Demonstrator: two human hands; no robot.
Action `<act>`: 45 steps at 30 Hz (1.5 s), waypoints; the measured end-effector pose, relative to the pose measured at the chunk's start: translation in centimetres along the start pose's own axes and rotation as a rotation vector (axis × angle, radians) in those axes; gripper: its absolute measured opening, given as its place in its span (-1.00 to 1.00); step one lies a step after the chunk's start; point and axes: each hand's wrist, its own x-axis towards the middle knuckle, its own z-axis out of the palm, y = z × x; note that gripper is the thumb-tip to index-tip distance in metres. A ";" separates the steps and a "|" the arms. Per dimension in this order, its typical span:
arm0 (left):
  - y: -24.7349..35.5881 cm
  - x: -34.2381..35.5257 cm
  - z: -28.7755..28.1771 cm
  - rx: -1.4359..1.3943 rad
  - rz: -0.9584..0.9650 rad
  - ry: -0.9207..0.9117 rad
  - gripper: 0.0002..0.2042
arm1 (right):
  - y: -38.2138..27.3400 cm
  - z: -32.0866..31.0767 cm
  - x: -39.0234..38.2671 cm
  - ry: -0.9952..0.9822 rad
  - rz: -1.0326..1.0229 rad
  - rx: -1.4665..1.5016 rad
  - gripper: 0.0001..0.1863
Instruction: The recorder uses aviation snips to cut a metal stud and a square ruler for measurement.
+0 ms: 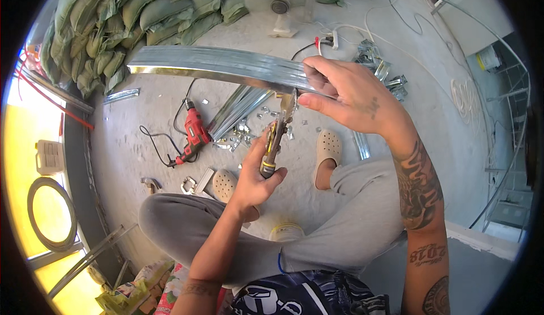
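Metal channel, apparently not yet cut through — right hand pinching one end, left hand clasping a snips-like tool at its edge; scraps below.

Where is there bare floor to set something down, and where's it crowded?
Bare floor lies between the black cord loop and grey sill at left, and below the white cable coil, right of the right forearm. Crowded spots: beside the red drill, with metal strips and scraps; beyond the right hand, with cut metal pieces.
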 end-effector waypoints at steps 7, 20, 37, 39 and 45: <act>0.2 -0.1 -0.5 0.029 0.082 0.003 -0.22 | 0.0 0.5 0.3 -0.018 -0.035 0.031 -0.53; -0.4 -0.1 -0.5 0.172 0.004 0.079 -0.28 | 0.5 0.8 0.3 -0.067 0.016 -0.002 -0.46; -0.4 0.0 -1.9 0.059 -0.115 0.073 -0.38 | -0.4 1.6 0.4 -0.037 0.061 0.060 -0.48; -0.5 0.1 -1.9 0.059 -0.105 0.079 -0.36 | -0.2 1.8 0.3 0.001 0.044 0.075 -0.47; -0.5 0.0 -1.9 0.097 -0.072 0.115 -0.38 | -0.8 1.3 0.4 -0.062 0.115 0.078 -0.39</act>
